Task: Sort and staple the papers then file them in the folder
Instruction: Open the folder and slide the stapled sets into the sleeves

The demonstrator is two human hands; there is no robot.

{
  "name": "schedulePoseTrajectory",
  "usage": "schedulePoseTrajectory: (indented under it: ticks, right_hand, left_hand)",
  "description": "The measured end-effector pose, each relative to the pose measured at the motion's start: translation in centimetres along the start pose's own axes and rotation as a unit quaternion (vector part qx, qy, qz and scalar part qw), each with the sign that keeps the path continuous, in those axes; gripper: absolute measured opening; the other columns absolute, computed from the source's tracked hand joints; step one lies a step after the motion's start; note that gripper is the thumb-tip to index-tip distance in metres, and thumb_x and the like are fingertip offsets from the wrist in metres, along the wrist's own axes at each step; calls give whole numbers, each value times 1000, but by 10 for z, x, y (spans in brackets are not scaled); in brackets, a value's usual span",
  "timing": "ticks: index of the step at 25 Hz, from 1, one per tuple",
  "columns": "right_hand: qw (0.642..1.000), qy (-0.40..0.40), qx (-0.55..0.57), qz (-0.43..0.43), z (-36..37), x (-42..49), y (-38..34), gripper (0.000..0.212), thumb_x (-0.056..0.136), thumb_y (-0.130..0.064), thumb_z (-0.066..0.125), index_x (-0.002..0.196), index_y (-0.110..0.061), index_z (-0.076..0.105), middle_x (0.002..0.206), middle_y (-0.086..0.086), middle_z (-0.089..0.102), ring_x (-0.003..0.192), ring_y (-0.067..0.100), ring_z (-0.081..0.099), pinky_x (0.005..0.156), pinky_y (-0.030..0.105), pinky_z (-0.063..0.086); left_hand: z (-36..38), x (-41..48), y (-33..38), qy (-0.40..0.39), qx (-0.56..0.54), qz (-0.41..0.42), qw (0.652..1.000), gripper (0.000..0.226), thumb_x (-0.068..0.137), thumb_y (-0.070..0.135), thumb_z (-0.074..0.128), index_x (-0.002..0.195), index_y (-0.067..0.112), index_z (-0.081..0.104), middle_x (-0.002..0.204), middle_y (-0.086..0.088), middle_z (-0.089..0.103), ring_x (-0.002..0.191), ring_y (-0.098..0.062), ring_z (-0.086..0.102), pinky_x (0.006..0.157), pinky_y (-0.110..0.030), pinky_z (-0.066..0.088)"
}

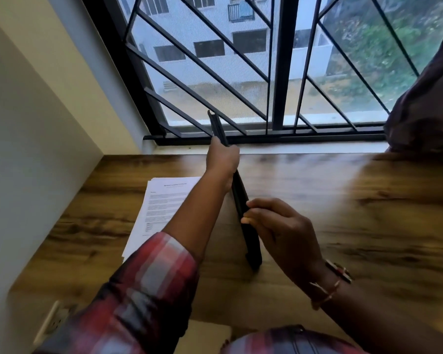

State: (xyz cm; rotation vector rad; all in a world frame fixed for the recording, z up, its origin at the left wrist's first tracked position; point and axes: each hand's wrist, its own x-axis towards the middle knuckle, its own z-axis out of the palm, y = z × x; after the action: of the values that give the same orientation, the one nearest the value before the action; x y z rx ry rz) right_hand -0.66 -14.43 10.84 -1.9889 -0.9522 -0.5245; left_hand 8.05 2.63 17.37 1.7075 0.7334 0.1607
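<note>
A thin black folder [251,241] stands on edge on the wooden desk [343,200], seen edge-on and tilted away toward the window. My left hand [221,158] grips its upper part, fingers curled round the edge. My right hand [279,226] pinches the folder's lower half with thumb and fingertips. A stack of printed white papers [159,208] lies flat on the desk to the left, partly hidden under my left forearm in its red plaid sleeve.
A window with black bars [241,72] runs along the desk's far edge. A white wall [36,149] closes the left side, with a socket [51,320] low down. A dark curtain [425,103] hangs at right.
</note>
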Motion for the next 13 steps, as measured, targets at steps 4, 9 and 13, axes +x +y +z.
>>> schedulePoseTrajectory:
  ticks: [4,9,13]
  right_hand:
    - [999,41,-19,-16,2,-5,12,9,91,-12,77,96,-6,78,110,12,71,92,21,71,77,29,61]
    - [991,49,-111,-51,9,-43,32,6,87,-14,82,88,-9,80,93,12,66,82,28,59,62,34,49]
    - [991,30,-121,-49,18,-73,56,13,93,-19,76,82,-12,79,86,7,63,74,25,54,60,33,42]
  left_hand:
    - [6,-29,-28,-49,3,2,999,64,97,17,50,154,28,25,135,-16,54,96,-26,59,71,-36,55]
    - [14,-28,-31,-36,-21,17,999,62,99,23,51,156,34,27,143,-12,52,109,-29,60,92,-47,57]
    - [23,-29,-31,-38,-24,16,999,64,100,23,54,157,33,26,144,-10,51,116,-30,58,98,-49,53]
